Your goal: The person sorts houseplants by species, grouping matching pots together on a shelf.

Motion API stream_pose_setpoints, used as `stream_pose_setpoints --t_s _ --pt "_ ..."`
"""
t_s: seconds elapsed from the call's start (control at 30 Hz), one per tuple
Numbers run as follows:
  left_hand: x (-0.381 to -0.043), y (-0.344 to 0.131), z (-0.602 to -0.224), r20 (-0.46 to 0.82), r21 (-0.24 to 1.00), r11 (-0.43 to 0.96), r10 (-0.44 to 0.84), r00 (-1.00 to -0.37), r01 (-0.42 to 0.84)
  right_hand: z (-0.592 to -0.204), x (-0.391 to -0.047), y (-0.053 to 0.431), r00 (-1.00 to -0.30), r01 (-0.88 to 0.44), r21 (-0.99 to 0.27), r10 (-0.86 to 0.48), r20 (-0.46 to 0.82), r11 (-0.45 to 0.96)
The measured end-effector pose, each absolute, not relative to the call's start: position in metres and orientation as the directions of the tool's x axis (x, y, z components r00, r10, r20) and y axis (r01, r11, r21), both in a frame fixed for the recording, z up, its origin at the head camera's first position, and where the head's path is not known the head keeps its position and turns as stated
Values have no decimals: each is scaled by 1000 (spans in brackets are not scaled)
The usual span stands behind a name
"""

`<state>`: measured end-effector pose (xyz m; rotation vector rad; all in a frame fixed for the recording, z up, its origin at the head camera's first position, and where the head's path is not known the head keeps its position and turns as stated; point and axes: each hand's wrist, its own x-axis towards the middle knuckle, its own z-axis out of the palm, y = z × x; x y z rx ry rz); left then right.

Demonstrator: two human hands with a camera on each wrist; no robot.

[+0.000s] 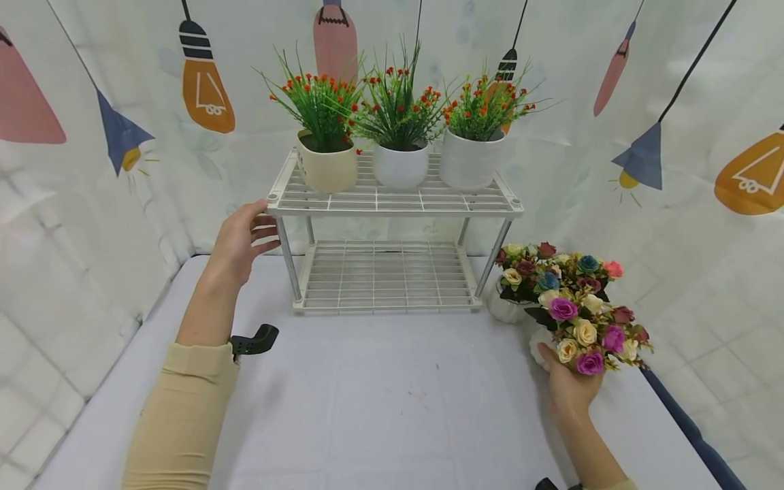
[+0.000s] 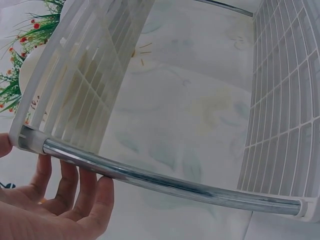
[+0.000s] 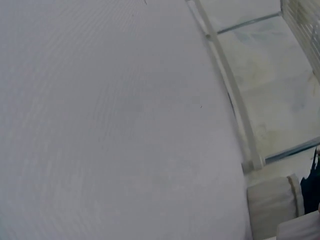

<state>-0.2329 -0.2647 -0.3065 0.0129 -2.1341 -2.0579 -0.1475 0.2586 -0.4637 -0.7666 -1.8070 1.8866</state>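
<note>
1. Nearest the camera were the forearms: the left sleeve [image 1: 177, 425] came in from the near left, and only a scrap of the right sleeve [image 1: 615, 485] showed at the near right.
2. As for progress, three grassy plants with orange-red flowers stood in a row on the upper tier of the rack [image 1: 395, 214]: a cream pot [image 1: 331, 170] at left, a ribbed white pot [image 1: 470, 163] at right, and a smooth white pot [image 1: 401, 169] between. That row looked settled, as a judgement.
3. Two pots of mixed roses were not on the rack. The far rose pot [image 1: 507, 306] stood just beside its right end; the near rose pot [image 1: 584, 333] was closer to the camera, under the right hand [image 1: 572, 391]. These seemed the unfinished part.
4. The left hand [image 1: 239, 238] reached far, thumb at the rack's top left corner, fingers fairly straight, slightly spread, and touching the near left post [image 1: 288, 260].
5. The right arm slanted inward from the near right, its hand gripping the near rose pot below the blooms. Flowers hid most of its fingers, so their exact spread could not be told, nor whether that pot was touching the table [image 1: 392, 401].
</note>
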Motion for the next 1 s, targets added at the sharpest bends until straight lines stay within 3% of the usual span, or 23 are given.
stream_pose_setpoints --t_s 0.3,0.47,0.67,1.0 --pt "-233 -267 -306 101 994 46 -151 -983 95 -452 -141 229 -803 -99 -995 589 88 13" --pt "-232 -267 -307 96 995 22 -144 -985 94 -445 -140 204 -844 -110 -994 529 94 0" --pt "-230 -267 -308 90 996 9 -135 -987 89 -443 -145 166 -881 -220 -973 441 169 -65" --pt "-233 -264 -306 107 994 53 -140 -984 100 -442 -169 102 -887 -381 -923 306 346 -58"
